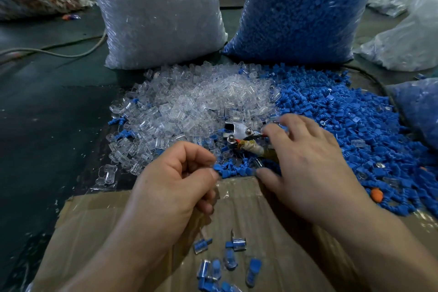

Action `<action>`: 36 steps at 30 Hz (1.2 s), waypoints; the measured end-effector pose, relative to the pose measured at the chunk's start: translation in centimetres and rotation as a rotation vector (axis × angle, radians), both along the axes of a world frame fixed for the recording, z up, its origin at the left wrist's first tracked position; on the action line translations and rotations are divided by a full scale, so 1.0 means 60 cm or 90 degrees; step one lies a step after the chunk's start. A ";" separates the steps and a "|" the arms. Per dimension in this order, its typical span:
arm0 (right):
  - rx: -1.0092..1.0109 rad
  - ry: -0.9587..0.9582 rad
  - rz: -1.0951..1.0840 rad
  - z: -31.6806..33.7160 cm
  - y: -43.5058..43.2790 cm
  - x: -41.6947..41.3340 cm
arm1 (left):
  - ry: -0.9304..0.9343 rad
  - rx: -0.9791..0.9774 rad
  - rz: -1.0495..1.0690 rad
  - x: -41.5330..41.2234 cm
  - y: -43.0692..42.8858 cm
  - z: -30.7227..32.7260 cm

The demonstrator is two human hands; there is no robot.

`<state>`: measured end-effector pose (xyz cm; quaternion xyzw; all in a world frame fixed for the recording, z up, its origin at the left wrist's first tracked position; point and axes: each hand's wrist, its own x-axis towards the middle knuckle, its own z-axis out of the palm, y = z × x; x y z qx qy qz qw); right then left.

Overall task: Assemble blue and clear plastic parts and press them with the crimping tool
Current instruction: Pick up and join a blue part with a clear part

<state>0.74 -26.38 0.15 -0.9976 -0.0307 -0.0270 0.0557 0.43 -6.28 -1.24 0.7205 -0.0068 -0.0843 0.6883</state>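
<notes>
1. Two tall sacks of crinkled, glossy film stand toward the far edge of the dark green worktop [47,114]. The left sack [156,14] is packed with colourless pieces and bears a small white label. The right sack [303,7] is packed with blue ones.
2. Two loose heaps lie in front of the sacks and touch each other. On the left are the clear parts [189,102], glassy hollow shells with rounded ends. On the right are the blue parts [343,121], matte ribbed stems with flat square tabs.
3. The crimping tool [237,131] lies on the near side of the seam where the two heaps meet. It has a bright metal head with round bolts, and its handles are wound in grubby pale tape with some red showing.
4. The right hand [315,166] is open and palm down, with its fingers spread over the blue heap. Its blurred fingertips are at the tool's handles, and the thumb rests at the far edge of the cardboard [99,220].
5. The left hand [175,180] is curled, with the thumb tip against the forefinger. I cannot tell whether a clear piece sits in that pinch.
6. The cardboard is brown, corrugated and patched with shiny tape, and it lies at the near edge of the worktop under both forearms. On it lie several assembled pieces [233,243], each a blue insert inside a clear shell.
7. One orange lump [376,194] sits among the blue parts toward the right edge. A pale cable [59,54] curves across the left side.
</notes>
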 end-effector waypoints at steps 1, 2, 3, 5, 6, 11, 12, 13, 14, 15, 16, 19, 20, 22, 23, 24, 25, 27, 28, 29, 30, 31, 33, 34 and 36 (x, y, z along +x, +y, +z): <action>-0.023 0.016 -0.011 -0.003 -0.005 0.003 | -0.001 0.002 -0.002 0.001 0.001 0.002; -0.041 0.018 -0.011 -0.006 -0.008 0.005 | 0.000 0.002 -0.005 0.001 0.001 0.003; -0.052 0.014 -0.008 -0.007 -0.008 0.007 | 0.002 0.002 -0.005 -0.001 0.001 0.004; -0.059 0.014 -0.007 -0.008 -0.009 0.012 | 0.009 0.001 -0.001 -0.003 0.001 0.004; -0.058 0.015 -0.008 -0.007 -0.009 0.014 | 0.015 -0.004 0.003 -0.003 0.002 0.004; -0.043 0.016 -0.012 -0.008 -0.014 0.022 | 0.053 -0.055 0.025 -0.002 -0.002 0.004; -0.036 0.008 -0.013 -0.007 -0.014 0.022 | 0.061 -0.067 0.028 -0.002 -0.002 0.004; -0.026 -0.004 -0.013 -0.005 -0.015 0.021 | 0.067 -0.079 0.033 -0.002 -0.002 0.004; -0.010 -0.020 -0.013 -0.001 -0.017 0.019 | 0.070 -0.090 0.039 0.000 -0.001 0.003; 0.011 -0.041 -0.011 0.004 -0.017 0.016 | 0.068 -0.096 0.044 0.000 0.000 0.003; 0.039 -0.064 -0.006 0.010 -0.016 0.012 | 0.062 -0.097 0.049 0.001 0.001 0.003; 0.121 -0.097 0.041 0.028 -0.007 -0.003 | 0.054 -0.111 0.063 0.004 0.002 0.001; 0.138 -0.096 0.064 0.033 -0.003 -0.009 | 0.052 -0.117 0.070 0.005 0.003 0.001; 0.151 -0.086 0.107 0.037 0.000 -0.018 | 0.027 -0.115 0.079 0.008 0.006 0.000; 0.149 -0.079 0.124 0.037 0.000 -0.021 | 0.008 -0.108 0.082 0.009 0.007 -0.001; 0.147 -0.072 0.135 0.039 0.000 -0.023 | -0.007 -0.102 0.085 0.010 0.008 -0.001; 0.146 -0.068 0.142 0.039 0.000 -0.024 | -0.019 -0.098 0.085 0.010 0.010 -0.002; 0.138 -0.060 0.154 0.040 0.001 -0.025 | -0.042 -0.093 0.078 0.010 0.012 -0.002; 0.130 -0.052 0.159 0.039 0.001 -0.025 | -0.060 -0.086 0.073 0.009 0.013 -0.002; 0.121 -0.041 0.164 0.038 0.000 -0.024 | -0.078 -0.073 0.069 0.010 0.014 -0.002; 0.114 -0.029 0.169 0.036 0.000 -0.024 | -0.090 -0.062 0.068 0.010 0.015 -0.003; 0.111 -0.019 0.174 0.035 -0.002 -0.023 | -0.097 -0.057 0.069 0.010 0.016 -0.004; 0.113 -0.010 0.182 0.035 -0.004 -0.022 | -0.109 -0.049 0.072 0.011 0.017 -0.006; 0.113 -0.007 0.185 0.035 -0.004 -0.022 | -0.114 -0.045 0.070 0.010 0.017 -0.006; 0.110 -0.005 0.193 0.035 -0.005 -0.022 | -0.117 -0.049 0.070 0.010 0.017 -0.006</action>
